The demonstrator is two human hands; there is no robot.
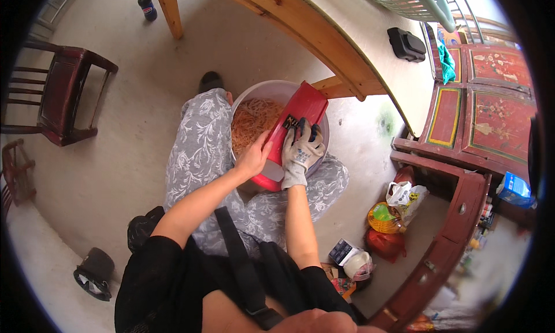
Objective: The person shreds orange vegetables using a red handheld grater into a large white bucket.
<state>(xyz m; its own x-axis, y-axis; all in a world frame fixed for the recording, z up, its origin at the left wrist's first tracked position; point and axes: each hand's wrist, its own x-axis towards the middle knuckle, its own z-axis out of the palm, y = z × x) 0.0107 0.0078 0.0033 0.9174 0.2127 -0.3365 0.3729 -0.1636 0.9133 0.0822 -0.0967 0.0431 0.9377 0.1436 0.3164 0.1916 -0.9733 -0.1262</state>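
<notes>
A red mandoline-style grater [311,103] slants across the mouth of a pale round tub [254,92] between my legs. Orange shreds, like grated carrot [252,122], fill the left part of the tub. My bare left hand [254,157] grips the grater's left edge, fingers partly hidden behind it. On the grater's face, just below its dark blade insert [291,122], presses my right hand [303,148] in a grey work glove with dark fingertips. The gloved fingers are bent over; whatever lies beneath the palm is hidden.
A wooden table [347,50] overhangs the tub's far right side. A dark red chair [75,96] stands at left, a bottle [147,6] far left. Bags [384,243] and an open red drawer [448,235] lie to the right. A black bucket [95,272] sits lower left.
</notes>
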